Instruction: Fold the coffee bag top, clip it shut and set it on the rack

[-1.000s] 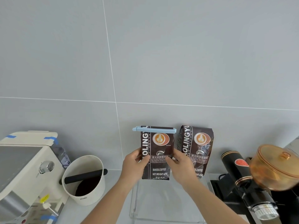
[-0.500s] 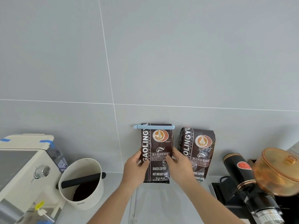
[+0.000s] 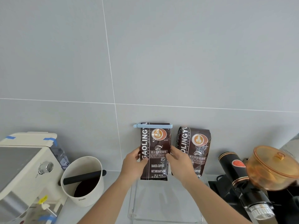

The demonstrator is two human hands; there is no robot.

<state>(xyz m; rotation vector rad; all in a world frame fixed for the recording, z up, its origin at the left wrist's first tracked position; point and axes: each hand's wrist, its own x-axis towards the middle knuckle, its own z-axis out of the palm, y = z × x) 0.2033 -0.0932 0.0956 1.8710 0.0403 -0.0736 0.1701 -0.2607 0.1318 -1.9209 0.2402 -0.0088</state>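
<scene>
A dark brown coffee bag (image 3: 155, 152) is held upright against the grey tiled wall (image 3: 145, 62), gripped at mid-height from both sides. The left hand (image 3: 133, 164) is wrapped around the bag's left edge, its thumb pressed on the printed front while the remaining fingers are hidden behind the bag. The right hand (image 3: 180, 160) is closed on the right edge in the same manner, thumb on the front, the other fingers curled out of sight behind. Above the fingers, the folded top of the bag is clamped under a pale blue clip (image 3: 152, 126), which lies level and sticks out past both edges. Below the fingers, the crimped bottom edge of the bag is seen at the far end of a clear acrylic rack (image 3: 134, 207); whether it rests on the rack cannot be told. Just beyond the right hand, a second coffee bag (image 3: 194, 147) stands leaning against the wall, partly covered by that hand. Well to the left of the left hand stand a white knock box (image 3: 84, 180) with a black bar across its mouth and a cream espresso machine (image 3: 27, 168). Well to the right of the right hand, a black grinder (image 3: 234, 168) with an amber lidded hopper (image 3: 273, 167) is seen.
</scene>
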